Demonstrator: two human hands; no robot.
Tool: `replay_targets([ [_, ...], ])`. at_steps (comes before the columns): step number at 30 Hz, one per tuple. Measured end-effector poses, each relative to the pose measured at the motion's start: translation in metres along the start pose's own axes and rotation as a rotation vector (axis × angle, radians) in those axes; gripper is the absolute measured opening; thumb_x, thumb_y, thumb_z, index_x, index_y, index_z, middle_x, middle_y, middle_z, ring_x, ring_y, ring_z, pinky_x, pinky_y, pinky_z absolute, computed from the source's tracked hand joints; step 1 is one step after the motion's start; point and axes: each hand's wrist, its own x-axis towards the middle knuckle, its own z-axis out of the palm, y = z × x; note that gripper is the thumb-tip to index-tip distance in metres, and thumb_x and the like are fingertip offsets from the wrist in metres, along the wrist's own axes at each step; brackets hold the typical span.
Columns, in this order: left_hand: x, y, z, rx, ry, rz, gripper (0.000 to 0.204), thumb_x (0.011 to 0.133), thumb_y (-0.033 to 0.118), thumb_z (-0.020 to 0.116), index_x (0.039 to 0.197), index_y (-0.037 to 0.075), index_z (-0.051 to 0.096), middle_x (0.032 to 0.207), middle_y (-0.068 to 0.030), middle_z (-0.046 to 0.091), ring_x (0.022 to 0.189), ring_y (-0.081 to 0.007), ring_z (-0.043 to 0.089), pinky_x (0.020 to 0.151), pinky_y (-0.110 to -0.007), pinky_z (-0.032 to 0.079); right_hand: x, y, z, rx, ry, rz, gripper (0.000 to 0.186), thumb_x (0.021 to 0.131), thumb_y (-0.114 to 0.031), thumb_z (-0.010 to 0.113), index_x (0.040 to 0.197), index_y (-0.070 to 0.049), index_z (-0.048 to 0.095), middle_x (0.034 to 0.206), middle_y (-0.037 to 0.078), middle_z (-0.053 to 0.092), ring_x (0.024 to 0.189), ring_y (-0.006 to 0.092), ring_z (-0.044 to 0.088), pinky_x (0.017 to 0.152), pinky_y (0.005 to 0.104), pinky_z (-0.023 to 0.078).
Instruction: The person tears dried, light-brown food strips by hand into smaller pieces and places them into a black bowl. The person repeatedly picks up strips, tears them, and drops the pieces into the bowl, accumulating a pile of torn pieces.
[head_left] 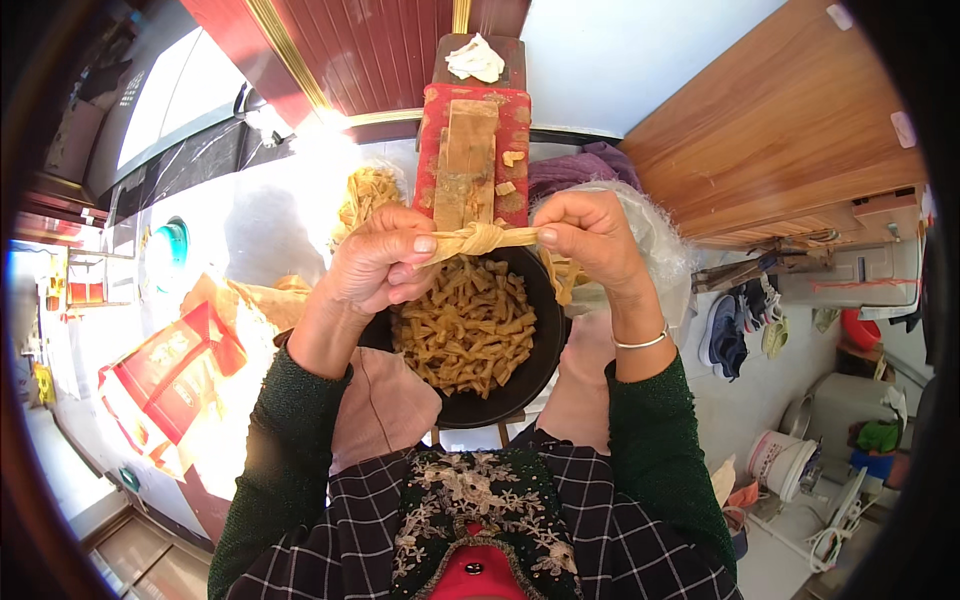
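Between my two hands stretches a flat yellow strip of what looks like tofu skin, with a loose knot [478,238] in its middle. My left hand [372,262] pinches one end between thumb and fingers. The other end is gripped by my right hand [597,240], thumb pressed on top. Just below, on or between my knees, a dark round pan [546,345] holds a heap of short brownish knotted pieces [465,335]. Beneath my right hand hang a few more yellow strips [562,278], partly hidden.
Ahead stands a narrow red-topped bench [430,140] with a wooden board [468,150] and small scraps on it. Yellow strips [366,195] lie in clear plastic at left; a whitish plastic bag [668,235] is at right. A red bag [175,375] sits left, shoes [728,330] right.
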Motion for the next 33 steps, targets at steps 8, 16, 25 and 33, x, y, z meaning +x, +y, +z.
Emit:
replay_targets([
  [8,-0.002,0.004,-0.011,1.086,0.176,-0.047,0.036,0.085,0.031,0.068,0.067,0.001,0.059,0.053,-0.0021,0.049,0.049,-0.0106,0.047,0.047,-0.025,0.038,-0.009,0.022,0.006,-0.159,0.003,0.057,0.017,0.086,-0.013,0.064,0.074,-0.002,0.058,0.062,-0.005,0.048,0.057,0.0043,0.038,0.051,0.0224,0.033],
  [16,0.008,-0.013,0.010,1.492,-0.028,-0.226,0.028,0.090,0.032,0.058,0.095,0.004,0.058,0.077,-0.0155,0.058,0.074,-0.0319,0.058,0.068,-0.041,0.044,-0.006,0.023,0.023,-0.421,-0.080,0.042,0.016,0.085,-0.012,0.063,0.074,-0.002,0.059,0.061,-0.002,0.045,0.059,0.0054,0.039,0.051,0.0240,0.033],
  [25,0.026,-0.008,-0.016,1.629,0.446,0.089,0.018,0.087,0.027,0.061,0.092,0.010,0.064,0.076,-0.0184,0.063,0.074,-0.0392,0.061,0.066,-0.047,0.047,0.024,0.067,0.017,-0.340,0.295,0.032,0.021,0.082,-0.014,0.065,0.070,0.000,0.054,0.055,0.000,0.044,0.055,0.0077,0.038,0.050,0.0264,0.035],
  [33,0.034,-0.013,-0.032,1.794,0.554,-0.018,0.023,0.083,0.030,0.063,0.097,0.012,0.068,0.077,-0.0186,0.064,0.077,-0.0386,0.062,0.068,-0.046,0.049,0.048,0.066,0.022,-0.872,0.221,0.195,0.018,0.078,-0.015,0.067,0.071,0.000,0.061,0.058,0.013,0.055,0.055,0.0183,0.054,0.055,0.0319,0.045],
])
